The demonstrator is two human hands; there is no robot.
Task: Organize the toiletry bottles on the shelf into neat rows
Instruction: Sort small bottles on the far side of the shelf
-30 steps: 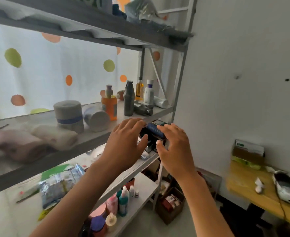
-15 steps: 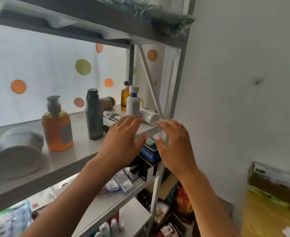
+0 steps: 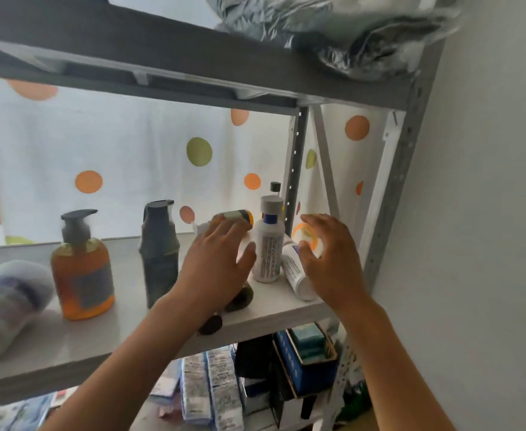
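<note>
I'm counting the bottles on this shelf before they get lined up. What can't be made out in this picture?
- Dark bottle lying on the shelf: mostly hidden by the left hand, head view.
- Amber bottle at the back: only its cap shows above the white bottle.
- White tube lying down: partly covered by the right hand; label too small to read.
- White roll: blurred, cut by the left edge.
</note>
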